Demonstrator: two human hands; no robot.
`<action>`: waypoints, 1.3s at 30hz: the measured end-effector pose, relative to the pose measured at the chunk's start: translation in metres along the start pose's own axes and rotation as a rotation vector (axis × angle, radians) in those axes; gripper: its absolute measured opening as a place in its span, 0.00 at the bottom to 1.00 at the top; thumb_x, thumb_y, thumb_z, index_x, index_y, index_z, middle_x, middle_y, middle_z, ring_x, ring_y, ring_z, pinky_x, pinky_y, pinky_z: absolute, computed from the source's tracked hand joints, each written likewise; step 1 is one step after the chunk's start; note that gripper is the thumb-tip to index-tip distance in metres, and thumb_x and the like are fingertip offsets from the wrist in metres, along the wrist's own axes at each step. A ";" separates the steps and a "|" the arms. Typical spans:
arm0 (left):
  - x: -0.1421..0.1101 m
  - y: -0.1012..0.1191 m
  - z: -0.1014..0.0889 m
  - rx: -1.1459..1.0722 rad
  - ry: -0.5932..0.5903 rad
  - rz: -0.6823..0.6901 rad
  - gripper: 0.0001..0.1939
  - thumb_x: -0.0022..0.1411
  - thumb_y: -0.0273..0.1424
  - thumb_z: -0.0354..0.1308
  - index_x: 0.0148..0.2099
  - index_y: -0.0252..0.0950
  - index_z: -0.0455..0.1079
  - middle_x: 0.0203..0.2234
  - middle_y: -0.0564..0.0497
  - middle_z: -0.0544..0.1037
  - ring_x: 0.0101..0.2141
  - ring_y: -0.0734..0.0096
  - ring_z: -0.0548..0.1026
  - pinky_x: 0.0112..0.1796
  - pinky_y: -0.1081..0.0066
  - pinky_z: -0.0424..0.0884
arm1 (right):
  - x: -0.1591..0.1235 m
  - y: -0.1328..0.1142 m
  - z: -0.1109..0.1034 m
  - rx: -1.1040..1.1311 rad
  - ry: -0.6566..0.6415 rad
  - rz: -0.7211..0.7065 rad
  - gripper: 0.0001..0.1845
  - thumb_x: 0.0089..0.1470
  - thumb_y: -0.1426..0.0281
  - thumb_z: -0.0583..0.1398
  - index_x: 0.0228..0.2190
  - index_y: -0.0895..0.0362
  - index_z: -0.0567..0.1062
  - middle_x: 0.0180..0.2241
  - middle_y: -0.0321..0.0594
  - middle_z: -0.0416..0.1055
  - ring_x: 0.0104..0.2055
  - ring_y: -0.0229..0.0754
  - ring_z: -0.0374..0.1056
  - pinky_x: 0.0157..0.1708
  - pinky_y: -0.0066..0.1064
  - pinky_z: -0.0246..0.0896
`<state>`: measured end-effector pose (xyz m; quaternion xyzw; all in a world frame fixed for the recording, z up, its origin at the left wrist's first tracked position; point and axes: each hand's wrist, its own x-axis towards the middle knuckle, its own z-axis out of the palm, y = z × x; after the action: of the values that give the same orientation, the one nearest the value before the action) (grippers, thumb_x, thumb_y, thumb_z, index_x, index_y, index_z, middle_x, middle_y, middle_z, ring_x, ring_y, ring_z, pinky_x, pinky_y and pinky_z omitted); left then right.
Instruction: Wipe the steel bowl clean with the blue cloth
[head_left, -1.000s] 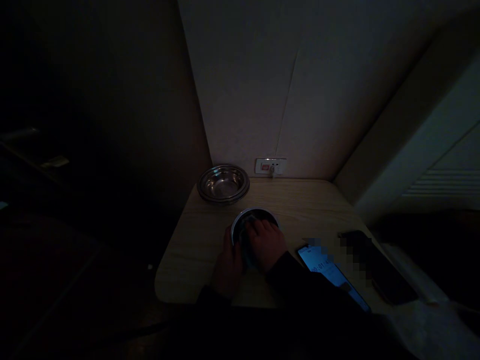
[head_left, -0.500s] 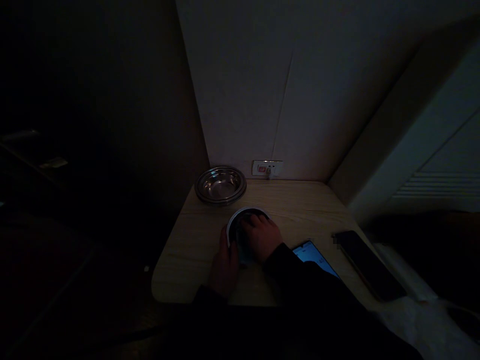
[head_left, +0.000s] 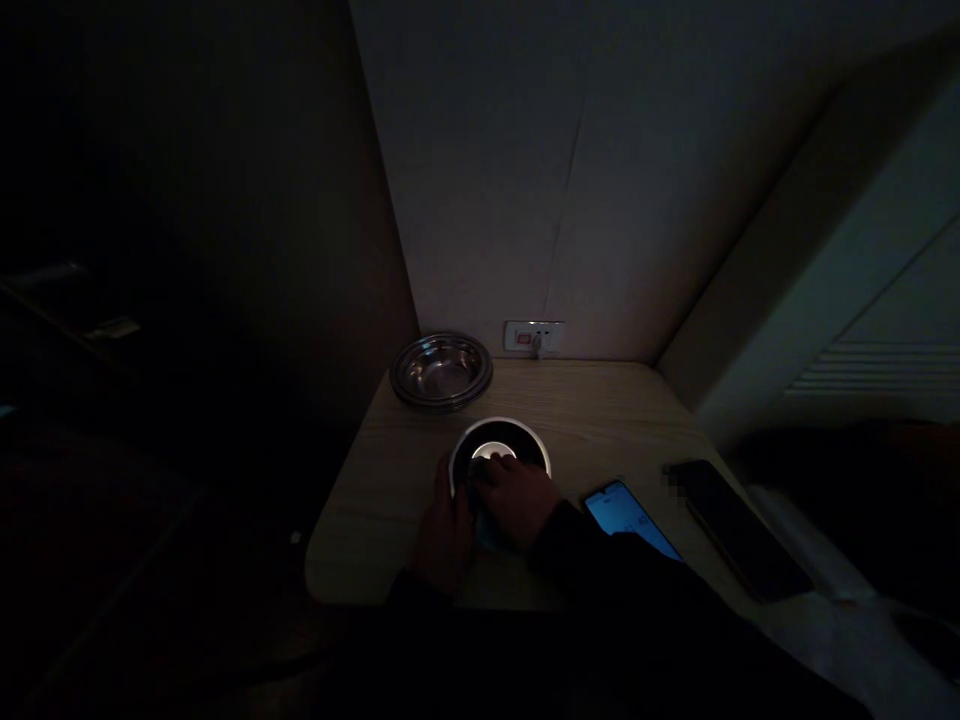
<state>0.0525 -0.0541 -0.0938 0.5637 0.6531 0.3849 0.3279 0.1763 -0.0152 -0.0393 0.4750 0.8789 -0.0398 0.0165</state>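
Note:
A round metal bowl [head_left: 536, 438] sits near the middle of the small wooden table, its inner bottom shining. My left hand [head_left: 446, 535] is closed on the rim at the bowl's left side. Reaching into the bowl from the right, my right hand [head_left: 521, 497] presses a dark bluish cloth [head_left: 489, 528] against the inside. Part of that cloth hangs over the near rim between both hands. In the dim light the fingertips and the near wall of the bowl are hard to make out.
Stacked metal dishes [head_left: 442, 375] stand at the table's back left corner. A lit phone [head_left: 626, 512] lies right of the bowl, partly under my sleeve. Farther right is a dark phone-like slab [head_left: 742, 535]. A wall socket [head_left: 534, 337] with a plug sits behind the wooden table [head_left: 360, 500].
My right hand has shifted slightly inside the bowl, and its bright bottom now shows. The bowl tilts less toward me. My left hand keeps its hold on the rim.

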 end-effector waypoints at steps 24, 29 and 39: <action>-0.002 0.003 0.000 -0.059 -0.028 -0.072 0.30 0.64 0.39 0.38 0.64 0.32 0.42 0.37 0.43 0.77 0.19 0.69 0.74 0.23 0.71 0.69 | 0.002 0.007 0.002 0.025 -0.004 0.026 0.18 0.59 0.73 0.48 0.47 0.51 0.69 0.46 0.46 0.66 0.45 0.48 0.61 0.37 0.39 0.64; -0.001 0.001 0.000 0.006 0.043 -0.016 0.28 0.63 0.36 0.40 0.64 0.32 0.44 0.43 0.41 0.75 0.40 0.61 0.75 0.39 0.66 0.70 | -0.011 0.008 0.006 0.064 -0.023 -0.089 0.15 0.58 0.70 0.51 0.44 0.48 0.73 0.50 0.43 0.63 0.48 0.47 0.60 0.41 0.38 0.62; -0.020 -0.004 0.003 -0.007 0.078 0.011 0.22 0.63 0.34 0.41 0.57 0.32 0.58 0.47 0.41 0.73 0.44 0.63 0.74 0.44 0.64 0.69 | -0.048 -0.009 0.034 0.106 0.115 0.036 0.18 0.58 0.73 0.50 0.50 0.52 0.68 0.51 0.47 0.63 0.51 0.48 0.58 0.48 0.40 0.57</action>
<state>0.0560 -0.0741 -0.0983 0.5508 0.6608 0.4109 0.3019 0.1942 -0.0629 -0.0693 0.4923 0.8664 -0.0586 -0.0586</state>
